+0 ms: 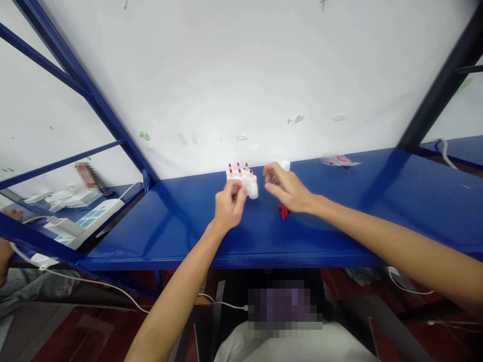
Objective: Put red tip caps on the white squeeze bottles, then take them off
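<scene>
Several small white bottles [230, 174] with pointed red caps stand grouped at the back of the blue table. In front of them my left hand [229, 205] is closed in a pinch, with a bit of red cap [239, 187] showing between thumb and fingers. Whether that cap sits on a bottle is hidden. A white bottle [252, 190] is right beside the fingertips. My right hand [289, 188] hovers to the right, fingers loosely curved and apart from the thumb, holding nothing visible. Loose red caps [284, 211] lie in a small pile just below it.
Behind my right hand is a white object [286, 165], partly hidden. A clear plastic bag [340, 160] with red bits lies farther right. Blue frame posts [109, 110] rise at the left. Beyond them are a power strip [94, 216], cables and another person's hand [13, 215].
</scene>
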`<control>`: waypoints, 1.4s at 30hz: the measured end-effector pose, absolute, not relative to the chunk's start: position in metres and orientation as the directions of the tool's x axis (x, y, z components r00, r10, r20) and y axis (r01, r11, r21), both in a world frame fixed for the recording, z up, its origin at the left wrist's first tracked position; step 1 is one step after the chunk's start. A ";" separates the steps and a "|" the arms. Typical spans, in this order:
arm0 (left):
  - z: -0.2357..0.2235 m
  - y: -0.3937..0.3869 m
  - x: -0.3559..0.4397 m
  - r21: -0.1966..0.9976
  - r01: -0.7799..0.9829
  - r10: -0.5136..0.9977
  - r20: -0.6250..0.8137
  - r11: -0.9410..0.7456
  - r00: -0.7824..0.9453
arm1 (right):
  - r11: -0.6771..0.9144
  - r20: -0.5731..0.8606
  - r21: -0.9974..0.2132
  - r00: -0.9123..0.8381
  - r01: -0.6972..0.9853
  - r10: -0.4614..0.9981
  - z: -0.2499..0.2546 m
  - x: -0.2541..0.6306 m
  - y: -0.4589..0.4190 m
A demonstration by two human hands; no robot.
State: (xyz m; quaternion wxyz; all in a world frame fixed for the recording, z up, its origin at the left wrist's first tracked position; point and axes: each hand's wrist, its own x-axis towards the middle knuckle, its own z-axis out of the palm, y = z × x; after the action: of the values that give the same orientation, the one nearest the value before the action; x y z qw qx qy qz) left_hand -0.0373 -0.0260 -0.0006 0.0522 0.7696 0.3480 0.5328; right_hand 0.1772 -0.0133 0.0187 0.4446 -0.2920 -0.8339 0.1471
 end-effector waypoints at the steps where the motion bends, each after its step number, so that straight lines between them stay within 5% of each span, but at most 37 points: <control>1: 0.002 -0.023 -0.042 0.482 0.501 0.593 0.801 -0.719 0.080 | 0.758 0.642 -0.509 -0.406 0.408 0.650 0.021 0.184 -0.008; 7: 0.009 -0.003 -0.067 0.485 0.691 0.606 0.791 -0.536 -0.084 | 0.590 0.521 -0.573 -0.303 0.569 0.798 0.019 0.222 0.025; 13: 0.004 0.001 -0.070 0.373 0.806 0.638 0.770 -0.459 0.007 | 0.439 0.408 -0.863 -0.168 0.248 0.897 0.012 0.247 0.038; 24: 0.002 -0.003 -0.067 0.258 0.870 0.755 0.631 -0.420 0.177 | 0.639 0.669 -0.731 0.065 0.240 0.741 0.021 0.256 0.089; 42: 0.000 -0.004 -0.065 0.232 0.910 0.824 0.538 -0.345 0.175 | 0.502 0.522 -0.840 0.055 0.206 0.851 0.004 0.234 0.142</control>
State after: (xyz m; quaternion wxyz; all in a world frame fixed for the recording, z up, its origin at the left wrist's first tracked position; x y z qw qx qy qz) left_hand -0.0648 -0.0045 -0.0001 -0.0711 0.7633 0.5679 0.2996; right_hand 0.2339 0.1423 0.0037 0.5938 -0.4185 -0.6312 0.2717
